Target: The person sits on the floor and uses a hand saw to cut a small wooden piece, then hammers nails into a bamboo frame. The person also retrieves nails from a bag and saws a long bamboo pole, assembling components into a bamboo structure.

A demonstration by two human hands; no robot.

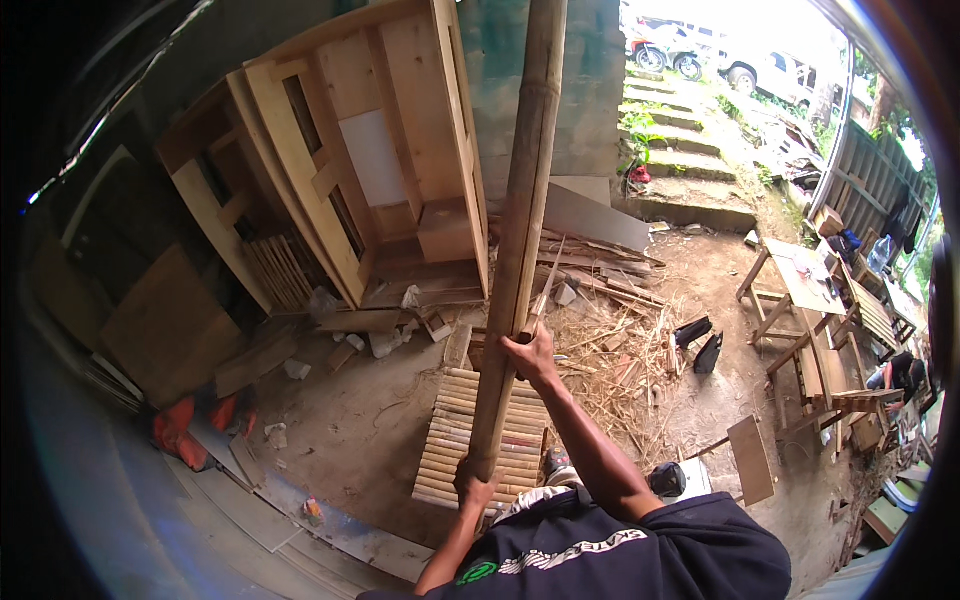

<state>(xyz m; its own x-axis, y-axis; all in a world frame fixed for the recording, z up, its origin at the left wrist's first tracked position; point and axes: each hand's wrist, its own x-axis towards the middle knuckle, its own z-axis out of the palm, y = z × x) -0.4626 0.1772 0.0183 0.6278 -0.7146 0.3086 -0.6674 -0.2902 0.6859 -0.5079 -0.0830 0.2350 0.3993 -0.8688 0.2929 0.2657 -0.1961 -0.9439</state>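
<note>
A long, thick bamboo pole [528, 150] rises from close to my body past the top of the view, tilted slightly to the right. My left hand [474, 486] is wrapped around its lower end. Higher up, my right hand [532, 354] is closed around the handle of a long knife [545, 290] and rests against the pole's right side. The knife's narrow blade points up and away, beside the bamboo. Beneath the pole is a low bench of bamboo slats [450, 440], partly hidden by it.
Wooden cabinet frames [345, 160] stand at the back left. Bamboo shavings [630, 370] and scrap wood strips [590, 265] litter the ground ahead. At right are a wooden table [800, 275] and a tilted board [750, 460]. Stone steps [690, 165] climb at the back right.
</note>
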